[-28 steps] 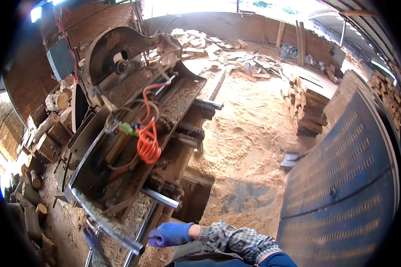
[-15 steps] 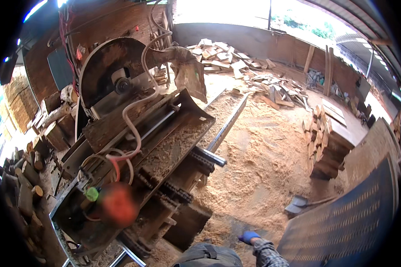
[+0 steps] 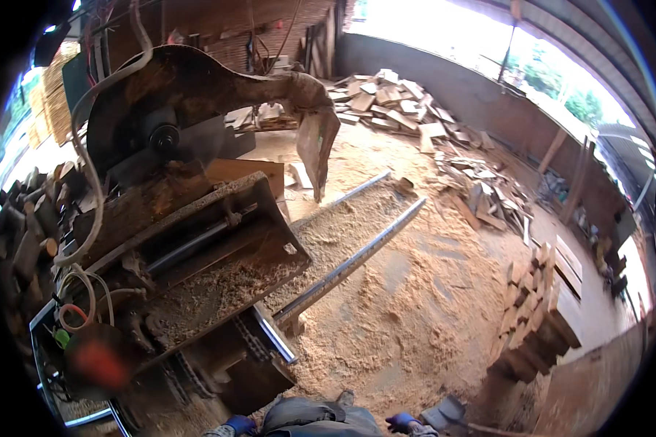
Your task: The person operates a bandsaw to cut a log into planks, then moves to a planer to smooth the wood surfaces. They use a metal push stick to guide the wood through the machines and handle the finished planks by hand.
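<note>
At the lower edge, my left hand (image 3: 240, 424) wears a blue glove and hangs just left of my body, nearest to the front of a large sawing machine (image 3: 197, 291). My right hand (image 3: 401, 422), gloved in blue too, hangs on the other side, close to the dark blade of a shovel (image 3: 443, 414) on the floor. Both hands are small here, and their fingers are too unclear to read. The machine has a sawdust-covered trough, hanging chains (image 3: 249, 339) and a big round dark guard (image 3: 153, 109) behind the trough.
Two metal rails (image 3: 350, 258) run away from the machine over sawdust (image 3: 386, 328). A heap of split boards (image 3: 393, 102) lies at the back wall. Stacked boards (image 3: 536, 298) stand at right, cut logs (image 3: 29, 233) at far left. A pale hose (image 3: 84, 138) loops over the machine.
My view has shifted forward along the machine, which now sits farther left and lower. My left hand has come into view. My right hand appears lower, nearer the shovel.
</note>
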